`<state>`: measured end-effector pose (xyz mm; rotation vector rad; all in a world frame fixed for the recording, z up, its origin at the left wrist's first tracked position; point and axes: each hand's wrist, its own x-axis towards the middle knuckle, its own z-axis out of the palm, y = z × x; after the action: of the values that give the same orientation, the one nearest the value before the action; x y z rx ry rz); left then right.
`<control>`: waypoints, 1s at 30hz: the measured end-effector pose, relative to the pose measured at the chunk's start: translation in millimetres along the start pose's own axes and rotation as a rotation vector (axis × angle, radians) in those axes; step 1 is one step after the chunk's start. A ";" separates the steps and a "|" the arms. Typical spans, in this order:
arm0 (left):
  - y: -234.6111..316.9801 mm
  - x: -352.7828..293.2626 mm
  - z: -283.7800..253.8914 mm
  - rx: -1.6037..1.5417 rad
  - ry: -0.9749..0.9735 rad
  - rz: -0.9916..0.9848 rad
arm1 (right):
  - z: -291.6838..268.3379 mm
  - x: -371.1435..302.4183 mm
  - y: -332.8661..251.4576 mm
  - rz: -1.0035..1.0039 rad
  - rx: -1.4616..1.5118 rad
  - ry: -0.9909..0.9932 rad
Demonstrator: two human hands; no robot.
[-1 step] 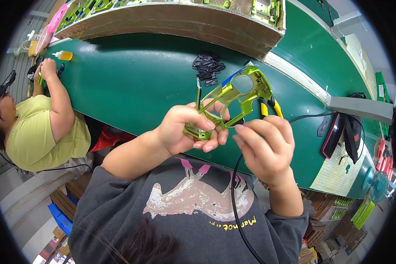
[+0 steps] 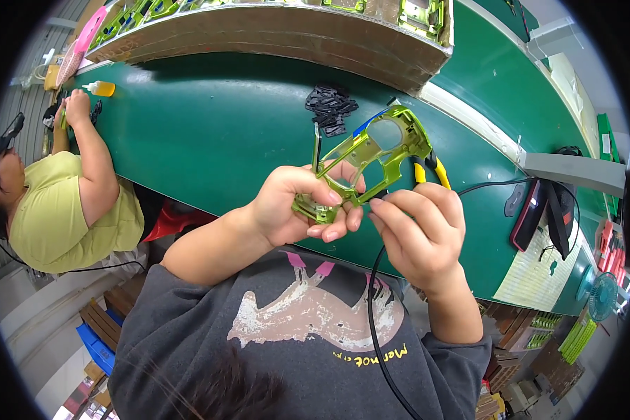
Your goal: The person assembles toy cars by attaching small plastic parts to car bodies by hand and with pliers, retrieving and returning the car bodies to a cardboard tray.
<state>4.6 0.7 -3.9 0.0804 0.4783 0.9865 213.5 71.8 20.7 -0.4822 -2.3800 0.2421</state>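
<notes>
The left hand (image 2: 294, 199) is closed around the near end of a green plastic frame (image 2: 368, 148), thumb on top and fingers curled beneath, probably so that one hand bears the whole piece and the other is free. The frame tilts up and away beyond those fingers, its openings clear of the palm. At its lower right edge, the right hand (image 2: 423, 231) has thumb and forefinger drawn close together; whether they grip something small or only steady the rim, I cannot tell.

A black cable (image 2: 374, 315) runs down just below the right fingertips. Just past the right knuckles, yellow-handled pliers (image 2: 441, 173) lie partly behind the frame, presumably for easy reach. Farther ahead of the left fingers, a pile of black parts (image 2: 331, 108) sits on the green table (image 2: 203, 140), seemingly heaped for picking singly. Beyond everything, a cardboard box (image 2: 280, 45) holds similar green frames (image 2: 421, 17), likely kept back to leave working room.
</notes>
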 end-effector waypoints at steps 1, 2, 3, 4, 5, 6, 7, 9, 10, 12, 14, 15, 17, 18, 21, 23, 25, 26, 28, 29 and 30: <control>-1.5 1.2 -0.7 -0.001 -0.001 -0.002 | 1.0 -0.4 0.5 -0.018 -0.027 -0.014; -2.8 1.5 -1.6 -0.062 -0.022 -0.029 | 1.6 -0.5 -0.2 -0.018 -0.025 -0.014; -3.8 1.5 -2.0 -0.123 -0.042 -0.055 | 2.1 -0.5 -0.8 -0.013 -0.026 -0.022; -4.1 1.4 -2.2 -0.124 -0.040 -0.054 | 2.6 -0.4 -1.6 -0.009 -0.027 -0.031; -3.9 2.2 -2.4 -0.116 -0.025 -0.057 | 3.0 0.0 -2.0 -0.009 -0.026 -0.032; -3.6 2.8 -2.6 -0.109 -0.009 -0.060 | 3.5 0.6 -2.5 0.011 -0.030 -0.042; -3.4 3.0 -2.8 -0.110 -0.009 -0.059 | 4.2 1.3 -3.2 0.031 -0.035 -0.052; -3.6 2.8 -3.2 -0.091 0.026 -0.061 | 7.0 3.2 -5.2 0.037 -0.045 -0.056; -3.8 2.7 -3.4 -0.093 0.025 -0.059 | 8.2 4.1 -5.6 0.043 -0.056 -0.059; -3.9 2.3 -3.6 -0.089 0.040 -0.052 | 10.4 4.0 -5.7 0.026 -0.054 -0.067; -3.8 3.5 -1.7 -0.096 0.062 -0.062 | 11.3 2.6 -3.2 0.015 -0.053 -0.074; -3.8 5.5 -0.3 -0.101 0.085 -0.073 | 10.5 1.0 0.1 -0.001 -0.020 -0.081; -5.3 8.2 -1.3 -0.108 0.088 -0.074 | 12.1 -1.2 5.9 -0.019 0.013 -0.092; -6.3 8.5 -2.9 -0.115 0.090 -0.068 | 14.6 -2.1 8.6 -0.059 0.018 -0.067; -7.3 8.0 -7.8 -0.122 0.092 -0.065 | 22.3 -7.3 11.8 -0.109 0.029 -0.034; -7.2 8.2 -10.2 -0.113 0.102 -0.055 | 26.1 -10.9 11.7 -0.119 0.034 -0.026; -7.3 9.9 -10.5 -0.102 0.111 -0.047 | 27.7 -13.0 11.1 -0.033 0.074 -0.024; -5.9 9.0 -11.6 -0.112 0.081 -0.056 | 27.2 -10.7 10.7 -0.038 0.079 -0.023; -3.6 6.3 -11.7 -0.144 0.021 -0.063 | 17.4 -5.4 7.6 0.070 0.150 0.026; -2.1 3.7 -11.0 -0.146 0.023 -0.057 | 7.1 -5.8 7.0 0.164 0.173 -0.005; -0.8 2.0 -9.3 -0.129 -0.016 -0.044 | 1.0 -9.6 10.8 0.258 0.217 0.009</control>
<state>2.2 0.5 -13.1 -0.0383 0.3992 0.9709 222.5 77.7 11.1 -0.6839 -2.2459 0.6055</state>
